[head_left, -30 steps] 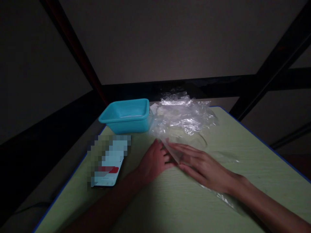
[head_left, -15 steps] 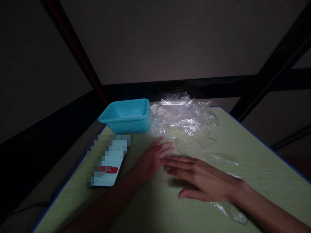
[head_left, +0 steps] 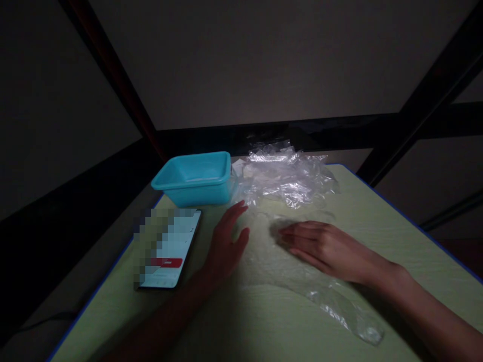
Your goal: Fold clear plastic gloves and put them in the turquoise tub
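A clear plastic disposable glove [head_left: 271, 269] lies spread over the middle of the table, one finger of it reaching toward the lower right. My right hand [head_left: 320, 249] is over its upper right part, palm down, the fingers stretched leftward and slightly blurred; whether they press on the film cannot be made out. At the glove's left edge is my left hand [head_left: 226, 246], open, thumb apart from the other fingers, with nothing in it.
A turquoise plastic basin [head_left: 192, 193] stands at the back left, beside a heap of crumpled clear plastic [head_left: 290, 176]. A lit phone [head_left: 175, 246], partly pixelated, lies left of my left hand. Blue edging borders the green table [head_left: 407, 251].
My hands have moved apart: the right one to the right and away from me, the left one slightly left. More of the glove's middle now shows between them.
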Tool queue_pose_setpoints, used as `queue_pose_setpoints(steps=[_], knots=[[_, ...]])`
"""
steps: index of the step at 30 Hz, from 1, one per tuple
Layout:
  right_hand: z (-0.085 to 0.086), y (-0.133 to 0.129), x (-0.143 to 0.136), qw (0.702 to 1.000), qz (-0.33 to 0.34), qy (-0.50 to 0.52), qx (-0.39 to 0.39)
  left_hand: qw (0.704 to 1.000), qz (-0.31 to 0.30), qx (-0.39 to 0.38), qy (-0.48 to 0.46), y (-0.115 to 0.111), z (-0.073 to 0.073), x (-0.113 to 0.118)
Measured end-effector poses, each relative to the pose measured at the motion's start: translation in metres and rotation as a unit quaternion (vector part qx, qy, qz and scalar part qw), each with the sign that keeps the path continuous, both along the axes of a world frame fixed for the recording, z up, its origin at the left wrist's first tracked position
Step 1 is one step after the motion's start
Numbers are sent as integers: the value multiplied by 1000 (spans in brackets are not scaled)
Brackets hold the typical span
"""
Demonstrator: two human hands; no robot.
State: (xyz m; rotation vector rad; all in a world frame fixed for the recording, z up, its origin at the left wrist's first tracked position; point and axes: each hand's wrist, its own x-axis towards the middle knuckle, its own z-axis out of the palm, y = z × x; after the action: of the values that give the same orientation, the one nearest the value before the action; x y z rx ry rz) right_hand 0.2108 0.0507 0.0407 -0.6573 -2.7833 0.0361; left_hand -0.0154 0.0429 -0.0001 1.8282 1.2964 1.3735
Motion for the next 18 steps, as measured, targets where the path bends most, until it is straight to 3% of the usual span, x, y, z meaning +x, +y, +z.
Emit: queue_pose_setpoints(steps=[3, 6, 12, 18], knots=[[1, 10, 13, 999, -50, 1, 18, 988, -40, 54, 139, -7, -1, 2], [0, 15, 19, 996, -85, -3, 6, 974, -88, 39, 205, -11, -2, 7], [-12, 12, 12, 991, -117, -25, -53, 969, -139, -36, 203, -14, -1, 9], [-20, 8, 8, 988, -96, -51, -109, 957, -182, -61, 218, -16, -4, 7]])
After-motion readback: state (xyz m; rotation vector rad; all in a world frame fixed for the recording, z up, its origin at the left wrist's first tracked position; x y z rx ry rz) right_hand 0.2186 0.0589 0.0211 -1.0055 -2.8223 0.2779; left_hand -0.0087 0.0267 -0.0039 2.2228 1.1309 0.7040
